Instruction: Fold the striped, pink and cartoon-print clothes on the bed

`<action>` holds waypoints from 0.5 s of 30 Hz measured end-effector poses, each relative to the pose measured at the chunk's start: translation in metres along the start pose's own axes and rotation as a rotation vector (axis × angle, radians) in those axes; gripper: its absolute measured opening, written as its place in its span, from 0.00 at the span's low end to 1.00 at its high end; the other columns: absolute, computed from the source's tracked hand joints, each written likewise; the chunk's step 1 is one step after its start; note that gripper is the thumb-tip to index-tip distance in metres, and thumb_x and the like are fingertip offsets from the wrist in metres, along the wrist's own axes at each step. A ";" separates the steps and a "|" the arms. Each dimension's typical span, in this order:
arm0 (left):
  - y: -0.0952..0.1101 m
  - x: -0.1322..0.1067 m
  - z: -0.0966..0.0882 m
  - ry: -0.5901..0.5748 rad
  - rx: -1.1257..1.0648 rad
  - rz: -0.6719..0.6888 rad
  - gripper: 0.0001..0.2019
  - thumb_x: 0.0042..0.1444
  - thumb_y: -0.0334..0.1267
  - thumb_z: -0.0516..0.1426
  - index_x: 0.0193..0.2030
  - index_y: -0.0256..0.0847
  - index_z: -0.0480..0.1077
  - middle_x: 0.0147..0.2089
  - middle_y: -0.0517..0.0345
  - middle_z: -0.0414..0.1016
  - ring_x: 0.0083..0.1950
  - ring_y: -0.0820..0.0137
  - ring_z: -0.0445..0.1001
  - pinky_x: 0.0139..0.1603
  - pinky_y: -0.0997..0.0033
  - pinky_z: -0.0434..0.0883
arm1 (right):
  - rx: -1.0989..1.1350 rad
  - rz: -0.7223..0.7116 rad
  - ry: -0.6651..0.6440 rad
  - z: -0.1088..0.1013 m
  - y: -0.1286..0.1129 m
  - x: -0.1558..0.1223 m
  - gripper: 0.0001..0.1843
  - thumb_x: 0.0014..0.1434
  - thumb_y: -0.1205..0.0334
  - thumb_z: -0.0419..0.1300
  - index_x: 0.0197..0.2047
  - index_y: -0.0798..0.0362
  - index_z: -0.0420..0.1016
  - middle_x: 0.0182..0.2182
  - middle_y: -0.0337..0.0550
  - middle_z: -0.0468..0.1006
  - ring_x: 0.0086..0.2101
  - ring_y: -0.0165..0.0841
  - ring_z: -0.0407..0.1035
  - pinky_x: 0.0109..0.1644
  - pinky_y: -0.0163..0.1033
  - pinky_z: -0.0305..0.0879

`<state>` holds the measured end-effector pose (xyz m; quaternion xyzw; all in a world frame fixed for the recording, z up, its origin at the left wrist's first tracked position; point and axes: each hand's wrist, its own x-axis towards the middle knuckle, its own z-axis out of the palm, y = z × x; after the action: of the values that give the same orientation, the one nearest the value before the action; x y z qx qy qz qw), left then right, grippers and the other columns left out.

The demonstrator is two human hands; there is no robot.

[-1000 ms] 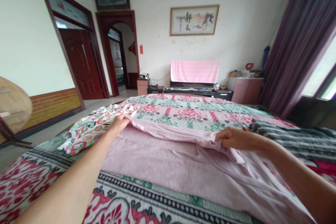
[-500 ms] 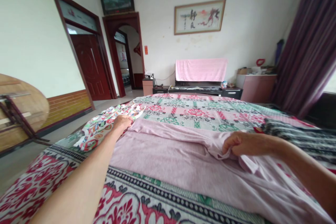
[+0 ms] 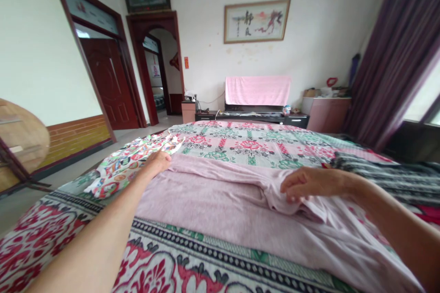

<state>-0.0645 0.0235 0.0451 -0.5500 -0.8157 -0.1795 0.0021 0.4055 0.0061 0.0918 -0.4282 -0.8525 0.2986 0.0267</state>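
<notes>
A pale pink knit garment (image 3: 213, 206) lies spread across the bed, its far edge folded over and wrinkled toward the right. My left hand (image 3: 160, 161) is closed at the garment's far left corner, gripping the cloth there. Over the bunched fold at right, my right hand (image 3: 300, 184) rests with its fingers loosened and a little apart, touching the fabric. Just beyond my left wrist lies a white cloth with a colourful print (image 3: 120, 165).
A patterned bedspread (image 3: 165, 263) covers the bed. Folded black-and-white striped cloth (image 3: 385, 178) lies at the right. Past the bed stands a low black cabinet (image 3: 297, 120) below a pink towel (image 3: 257, 90). A round wooden tabletop (image 3: 24, 135) leans at the left.
My right hand has loosened its pinch on the fold, and its fingers have spread slightly. My left hand stays at the corner. The view has shifted a little to the right.
</notes>
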 end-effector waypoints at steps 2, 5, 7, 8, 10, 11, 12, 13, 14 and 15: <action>0.002 0.001 -0.002 0.008 0.058 0.038 0.09 0.40 0.31 0.57 0.29 0.45 0.76 0.31 0.55 0.78 0.39 0.59 0.75 0.36 0.72 0.66 | 0.117 0.038 0.067 -0.006 0.007 0.000 0.18 0.54 0.52 0.55 0.39 0.54 0.79 0.32 0.44 0.80 0.30 0.32 0.73 0.30 0.31 0.65; 0.015 0.000 -0.006 0.037 0.109 0.100 0.12 0.44 0.34 0.56 0.37 0.44 0.76 0.37 0.52 0.78 0.43 0.55 0.74 0.39 0.68 0.67 | 0.074 0.187 0.321 -0.015 0.024 -0.002 0.15 0.53 0.54 0.55 0.31 0.56 0.77 0.27 0.44 0.79 0.26 0.28 0.70 0.25 0.29 0.62; 0.030 -0.003 -0.009 0.030 0.091 0.154 0.14 0.46 0.36 0.55 0.41 0.43 0.75 0.39 0.52 0.77 0.43 0.54 0.74 0.41 0.65 0.68 | -0.008 0.303 0.379 -0.018 0.036 -0.006 0.13 0.52 0.56 0.56 0.24 0.56 0.75 0.21 0.41 0.76 0.20 0.25 0.65 0.22 0.29 0.58; 0.039 -0.005 -0.009 0.024 0.074 0.190 0.15 0.47 0.37 0.55 0.42 0.43 0.75 0.39 0.52 0.77 0.43 0.55 0.74 0.42 0.65 0.68 | -0.030 0.369 0.383 -0.018 0.041 -0.008 0.14 0.51 0.56 0.56 0.22 0.56 0.74 0.18 0.41 0.75 0.18 0.25 0.63 0.20 0.29 0.57; 0.061 -0.015 -0.008 0.029 0.016 0.298 0.14 0.47 0.38 0.55 0.42 0.44 0.75 0.40 0.54 0.77 0.43 0.57 0.74 0.44 0.64 0.68 | -0.020 0.500 0.366 -0.016 0.047 -0.013 0.17 0.52 0.54 0.56 0.19 0.56 0.72 0.17 0.41 0.74 0.16 0.24 0.61 0.19 0.30 0.57; 0.072 -0.022 -0.006 0.037 -0.023 0.370 0.14 0.47 0.38 0.55 0.41 0.44 0.75 0.41 0.54 0.77 0.43 0.58 0.73 0.46 0.65 0.68 | 0.003 0.554 0.355 -0.015 0.048 -0.014 0.19 0.53 0.52 0.56 0.18 0.56 0.71 0.18 0.43 0.75 0.15 0.24 0.61 0.19 0.30 0.58; 0.085 -0.030 -0.003 0.042 -0.067 0.451 0.13 0.48 0.37 0.55 0.40 0.44 0.75 0.43 0.55 0.76 0.43 0.60 0.73 0.47 0.66 0.67 | 0.034 0.593 0.348 -0.013 0.049 -0.015 0.21 0.53 0.51 0.55 0.18 0.56 0.71 0.19 0.44 0.75 0.15 0.24 0.62 0.19 0.30 0.58; 0.098 -0.040 -0.001 0.038 -0.116 0.543 0.12 0.48 0.37 0.55 0.40 0.45 0.75 0.45 0.56 0.76 0.44 0.62 0.73 0.49 0.67 0.67 | 0.063 0.617 0.346 -0.011 0.048 -0.016 0.22 0.54 0.49 0.55 0.17 0.56 0.71 0.20 0.45 0.76 0.15 0.24 0.62 0.18 0.30 0.59; 0.111 -0.051 0.002 0.021 -0.164 0.630 0.12 0.48 0.36 0.54 0.40 0.45 0.75 0.46 0.56 0.75 0.45 0.64 0.73 0.50 0.68 0.67 | 0.086 0.630 0.352 -0.010 0.047 -0.015 0.23 0.55 0.49 0.54 0.17 0.56 0.71 0.20 0.46 0.76 0.15 0.24 0.63 0.18 0.30 0.59; 0.125 -0.063 0.005 -0.006 -0.209 0.723 0.13 0.49 0.36 0.54 0.41 0.45 0.74 0.47 0.57 0.75 0.45 0.65 0.73 0.51 0.68 0.67 | 0.106 0.634 0.368 -0.009 0.047 -0.015 0.24 0.55 0.48 0.54 0.17 0.57 0.71 0.20 0.46 0.76 0.15 0.24 0.63 0.18 0.30 0.59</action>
<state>0.0735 0.0096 0.0636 -0.8002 -0.5462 -0.2477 0.0068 0.4505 0.0206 0.0771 -0.7158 -0.6417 0.2536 0.1077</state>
